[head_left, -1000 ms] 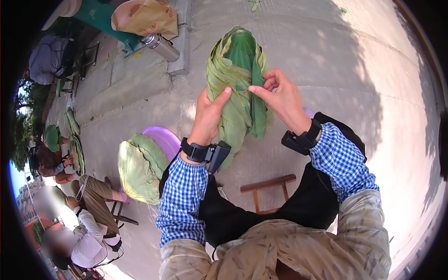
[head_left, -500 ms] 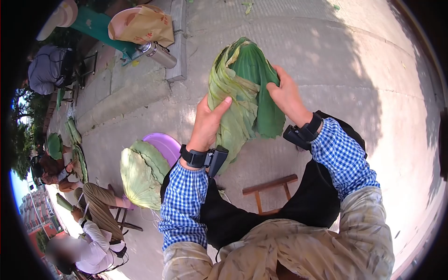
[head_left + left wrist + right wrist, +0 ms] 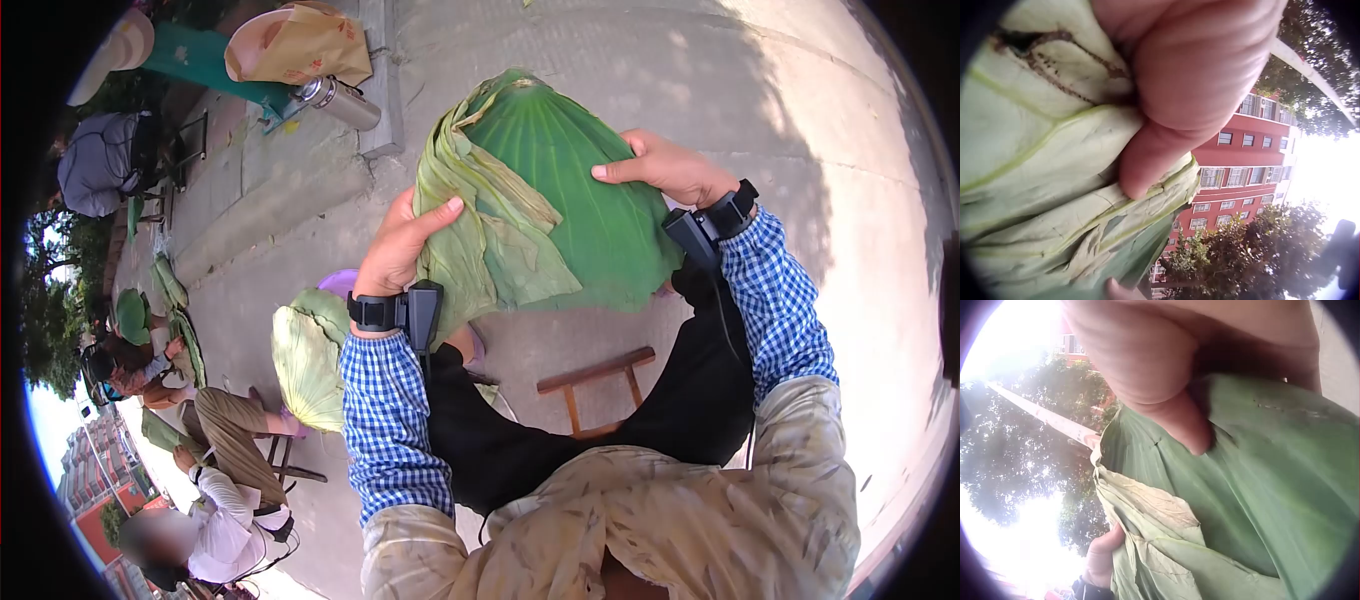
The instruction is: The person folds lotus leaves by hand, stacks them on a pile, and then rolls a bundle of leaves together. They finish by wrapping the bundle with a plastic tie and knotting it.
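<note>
A large lotus leaf [image 3: 570,200] is spread between both hands, its dark green face up and its veins fanning from the top. Pale, wrinkled folds of leaf [image 3: 465,220] lie over its left part. My left hand [image 3: 397,242] grips these folds at the left side, thumb on top, the other fingers mostly hidden beneath. On the right, my right hand [image 3: 680,170] pinches the green part near its edge; its thumb [image 3: 1188,428] presses the leaf face in the right wrist view. From the left wrist view, the left thumb [image 3: 1147,159] bears down on the creased pale leaf.
Beside my left knee lies a pale folded leaf bundle [image 3: 308,360] by a purple basin [image 3: 338,282]. Below the leaf stands a wooden stool [image 3: 597,375]. A steel flask [image 3: 340,102] and a paper bag [image 3: 310,45] sit at the upper left. Seated people [image 3: 215,520] are at left.
The green leaf, folded narrow a second ago, has opened out to the right. My right hand has drawn its edge right and outward; the left hand keeps its grip and has shifted slightly left.
</note>
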A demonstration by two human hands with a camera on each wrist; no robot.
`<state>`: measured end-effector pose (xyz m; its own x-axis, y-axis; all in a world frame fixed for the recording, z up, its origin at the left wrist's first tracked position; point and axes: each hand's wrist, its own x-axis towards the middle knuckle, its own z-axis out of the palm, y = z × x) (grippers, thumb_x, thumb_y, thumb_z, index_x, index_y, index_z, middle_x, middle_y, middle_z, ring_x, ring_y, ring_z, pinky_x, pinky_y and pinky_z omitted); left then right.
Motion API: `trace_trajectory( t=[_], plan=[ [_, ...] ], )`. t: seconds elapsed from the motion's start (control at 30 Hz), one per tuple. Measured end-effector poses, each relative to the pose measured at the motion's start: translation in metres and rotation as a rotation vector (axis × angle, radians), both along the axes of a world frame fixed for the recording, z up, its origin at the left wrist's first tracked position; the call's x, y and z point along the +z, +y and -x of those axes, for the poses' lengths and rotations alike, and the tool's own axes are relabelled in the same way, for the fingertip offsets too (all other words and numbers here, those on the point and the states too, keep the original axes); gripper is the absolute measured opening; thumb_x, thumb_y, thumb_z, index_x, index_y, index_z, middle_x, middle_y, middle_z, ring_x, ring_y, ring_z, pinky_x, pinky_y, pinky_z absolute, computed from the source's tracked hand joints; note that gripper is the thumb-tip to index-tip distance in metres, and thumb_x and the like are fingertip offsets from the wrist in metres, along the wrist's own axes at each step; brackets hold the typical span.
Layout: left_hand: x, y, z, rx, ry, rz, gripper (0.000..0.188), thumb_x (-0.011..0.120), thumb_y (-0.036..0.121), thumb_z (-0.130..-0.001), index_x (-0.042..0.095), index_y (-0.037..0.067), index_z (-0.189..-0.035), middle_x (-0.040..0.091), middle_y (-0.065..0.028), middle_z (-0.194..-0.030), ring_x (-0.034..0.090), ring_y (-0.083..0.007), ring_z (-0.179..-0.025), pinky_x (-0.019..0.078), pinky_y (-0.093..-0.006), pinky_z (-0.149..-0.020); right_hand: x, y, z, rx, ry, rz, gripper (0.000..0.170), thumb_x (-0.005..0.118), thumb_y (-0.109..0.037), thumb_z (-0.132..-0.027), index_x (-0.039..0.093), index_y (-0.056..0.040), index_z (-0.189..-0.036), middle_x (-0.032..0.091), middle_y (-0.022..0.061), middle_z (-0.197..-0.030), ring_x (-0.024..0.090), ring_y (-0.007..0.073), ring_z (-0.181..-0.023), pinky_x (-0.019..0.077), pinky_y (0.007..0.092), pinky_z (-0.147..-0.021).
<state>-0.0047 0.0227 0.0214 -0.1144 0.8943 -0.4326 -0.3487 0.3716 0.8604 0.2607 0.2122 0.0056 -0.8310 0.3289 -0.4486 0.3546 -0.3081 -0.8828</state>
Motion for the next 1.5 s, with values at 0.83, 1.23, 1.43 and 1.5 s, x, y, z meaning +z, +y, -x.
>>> trace_trajectory(
  t=[0.83,1.23,1.43,1.5],
  plan=[
    [-0.031,0.024,-0.043,-0.173,0.333,0.065,0.034,0.05,0.02,-0.098,0.051,-0.001,-0.125,0.062,-0.0129,-0.116,0.062,-0.0201,-0.101,0.0526,-0.0299,-0.083,0.003,-0.044,0.035,-0.119,-0.227,-0.378,0.017,0.059,-0.01,-0.084,0.063,0.0065,-0.09,0.063,0.0127,-0.069,0.06,0.0206,-0.064,0.0474,0.0367,-0.062],
    [0.0,0.042,-0.065,0.085,0.223,0.088,0.053,0.048,0.042,-0.097,0.037,0.007,-0.136,0.049,-0.0102,-0.129,0.052,-0.0236,-0.116,0.0473,-0.0419,-0.091,0.005,-0.1,0.056,-0.094,-0.007,-0.891,0.034,0.06,-0.005,-0.081,0.055,0.0044,-0.113,0.061,0.0268,-0.095,0.059,0.045,-0.085,0.0474,0.0458,-0.071],
    [-0.013,0.039,-0.06,0.248,-0.071,-0.067,0.038,0.042,0.027,-0.101,0.04,0.005,-0.132,0.055,-0.0072,-0.121,0.054,-0.0184,-0.11,0.0464,-0.034,-0.092,-0.007,-0.098,0.059,-0.149,0.083,-0.901,0.048,0.064,-0.029,-0.088,0.05,0.0083,-0.115,0.06,0.0211,-0.102,0.062,0.0304,-0.092,0.048,0.0359,-0.08],
    [-0.009,0.039,-0.063,0.236,-0.095,-0.05,0.035,0.04,0.023,-0.101,0.042,0.004,-0.131,0.055,-0.0078,-0.121,0.054,-0.017,-0.109,0.0461,-0.0315,-0.092,-0.01,-0.09,0.063,-0.258,0.046,-0.6,0.055,0.063,-0.036,-0.089,0.046,0.0073,-0.119,0.06,0.0197,-0.101,0.061,0.026,-0.093,0.0478,0.0344,-0.081]
  ],
)
